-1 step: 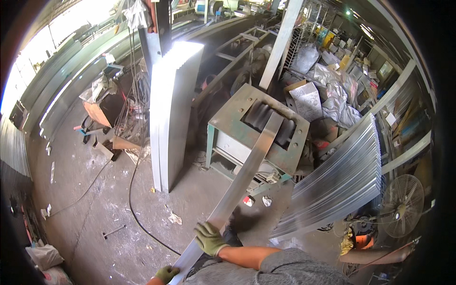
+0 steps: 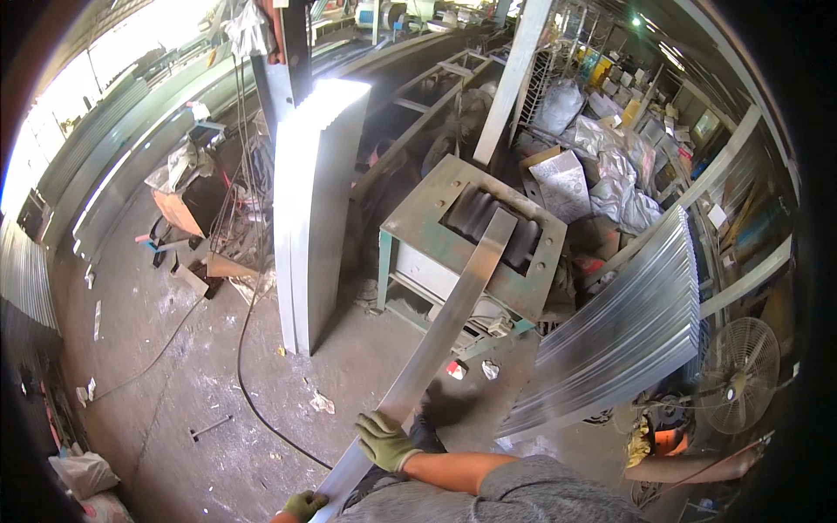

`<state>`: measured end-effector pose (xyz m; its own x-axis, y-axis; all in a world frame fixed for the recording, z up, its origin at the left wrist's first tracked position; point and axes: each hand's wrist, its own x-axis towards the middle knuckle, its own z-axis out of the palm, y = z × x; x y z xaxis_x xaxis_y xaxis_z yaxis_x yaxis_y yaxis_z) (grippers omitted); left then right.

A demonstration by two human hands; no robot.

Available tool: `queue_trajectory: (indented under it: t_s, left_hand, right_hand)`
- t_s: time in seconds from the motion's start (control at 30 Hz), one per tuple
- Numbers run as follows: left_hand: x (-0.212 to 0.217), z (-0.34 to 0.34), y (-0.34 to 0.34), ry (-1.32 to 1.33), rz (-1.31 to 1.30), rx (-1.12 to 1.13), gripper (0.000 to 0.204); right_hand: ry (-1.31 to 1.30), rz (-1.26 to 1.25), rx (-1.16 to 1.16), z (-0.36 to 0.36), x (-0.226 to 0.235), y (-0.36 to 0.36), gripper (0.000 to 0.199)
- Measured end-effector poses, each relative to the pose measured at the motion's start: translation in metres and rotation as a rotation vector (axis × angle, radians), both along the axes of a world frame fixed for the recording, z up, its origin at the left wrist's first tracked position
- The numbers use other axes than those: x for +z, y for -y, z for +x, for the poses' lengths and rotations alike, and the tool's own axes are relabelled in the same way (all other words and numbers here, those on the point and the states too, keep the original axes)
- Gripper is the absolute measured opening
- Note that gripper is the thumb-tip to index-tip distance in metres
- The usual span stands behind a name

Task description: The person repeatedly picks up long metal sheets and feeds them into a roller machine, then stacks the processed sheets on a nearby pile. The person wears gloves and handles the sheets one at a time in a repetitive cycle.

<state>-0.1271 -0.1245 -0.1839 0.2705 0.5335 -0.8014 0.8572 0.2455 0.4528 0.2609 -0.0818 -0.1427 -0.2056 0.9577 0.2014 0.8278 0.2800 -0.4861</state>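
Right hand: right hand (image 2: 384, 440) in a green-grey work glove, clenched over the upper edge of the metal strip (image 2: 440, 336), fingers curled across its width; forearm bare, coming in from the lower right out of a grey sleeve.
Left hand: left hand (image 2: 305, 504) in the same kind of glove, low at the bottom edge, grasping the strip's near end from the left side; only the knuckles show.
Strip, look: long, flat, narrow, pale grey sheet metal with a dull sheen; straight edges, no visible bends.
Strip, place: runs diagonally from both hands up and right; its far end lies in the roller slot of the green machine (image 2: 475, 240).
Machine: box-like steel frame, worn green paint, flat top surface with bolts; dark ribbed rollers (image 2: 475, 213) set in a rectangular opening.
Right of machine: stack of corrugated sheets (image 2: 623, 331), shiny, ribbed, leaning at a slant.
Left of machine: upright bundle of pale panels (image 2: 314, 200), standing on end on the floor, brightly lit on top.
Floor: concrete floor (image 2: 174, 410), dusty, stained; a black cable (image 2: 248, 383) curves across it.
Far right: standing fan (image 2: 741, 375) with round wire guard.
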Motion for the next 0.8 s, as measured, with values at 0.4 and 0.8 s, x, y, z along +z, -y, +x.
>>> queue_trajectory:
  t_s: [0.4,0.8]
  left_hand:
    - [0.009,0.189,-0.137,0.466,-0.289,0.225,0.064]
    - [0.121,0.353,-0.188,0.225,0.242,-0.329,0.065]
  right_hand:
    - [0.024,0.166,-0.111,0.201,0.067,-0.125,0.036]
    - [0.316,-0.010,-0.206,0.311,0.111,-0.220,0.055]
